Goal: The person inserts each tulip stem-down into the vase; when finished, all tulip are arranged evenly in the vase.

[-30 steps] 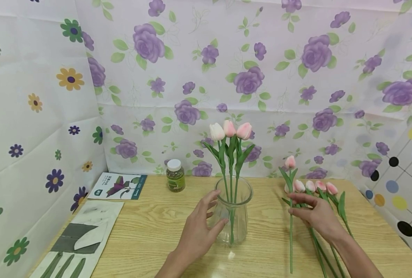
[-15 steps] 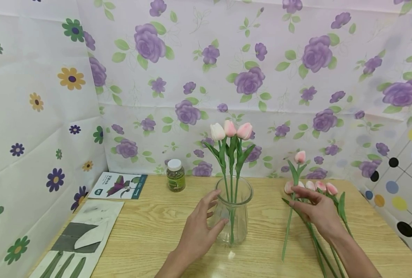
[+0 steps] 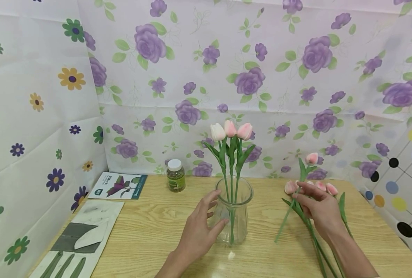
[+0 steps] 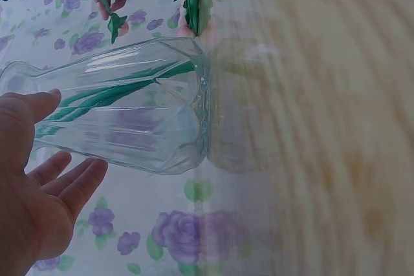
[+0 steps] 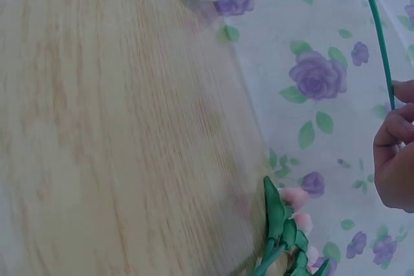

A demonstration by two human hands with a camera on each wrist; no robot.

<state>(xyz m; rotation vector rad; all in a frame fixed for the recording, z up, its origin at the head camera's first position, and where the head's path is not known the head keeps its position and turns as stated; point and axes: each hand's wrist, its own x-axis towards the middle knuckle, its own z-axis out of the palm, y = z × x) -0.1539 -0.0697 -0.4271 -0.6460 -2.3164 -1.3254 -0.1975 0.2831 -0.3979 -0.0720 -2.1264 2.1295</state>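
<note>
A clear glass vase (image 3: 240,227) stands upright on the table, with three pink-and-white tulips (image 3: 231,150) in it. My left hand (image 3: 200,227) is at the vase's left side, thumb and fingers apart and relaxed, fingertips right at the glass below the rim. In the left wrist view the thumb lies to one side of the vase (image 4: 149,140) and the fingers to the other. Between thumb and fingers my right hand (image 3: 322,208) pinches a single tulip (image 3: 311,158) by its stem, which slants down toward the vase. The right wrist view shows that stem (image 5: 378,24) rising from the fingers.
Several more tulips (image 3: 332,189) lie on the table (image 3: 150,231) beneath my right hand. A jar with a white lid (image 3: 176,177) stands at the back. Left of it lie a printed card (image 3: 117,186) and a flat packet (image 3: 87,231). Floral cloth hangs behind.
The held tulip has tilted: its bloom has moved right and its stem end has swung up and left toward the vase. My left hand and the vase have stayed put.
</note>
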